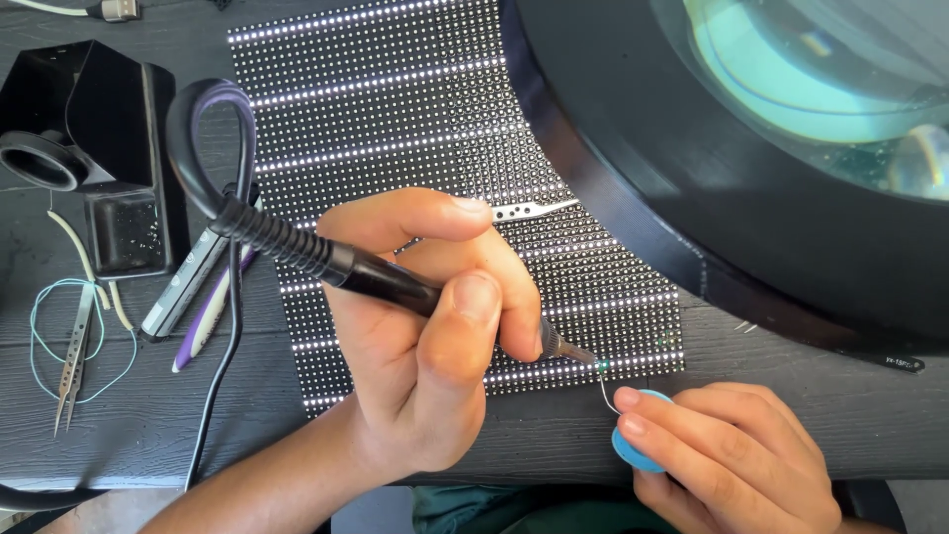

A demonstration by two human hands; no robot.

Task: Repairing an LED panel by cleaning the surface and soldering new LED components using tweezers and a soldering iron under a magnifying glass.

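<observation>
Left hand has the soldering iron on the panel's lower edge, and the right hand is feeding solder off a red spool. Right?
Not quite: the head view shows the spool is blue, not red. The rest holds: the left hand grips the soldering iron with its tip at the panel's lower edge, and the right hand feeds solder to it.

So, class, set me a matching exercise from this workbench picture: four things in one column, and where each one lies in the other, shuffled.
Things:
1. soldering iron
2. blue solder spool
3. tweezers
4. magnifier lamp

Places:
A. on the dark table at far left, by a loop of thin wire
B. in the left hand, tip at the LED panel's lower edge
C. over the upper right corner
D. pinched in the right hand

Pairs: 1-B, 2-D, 3-A, 4-C
</observation>
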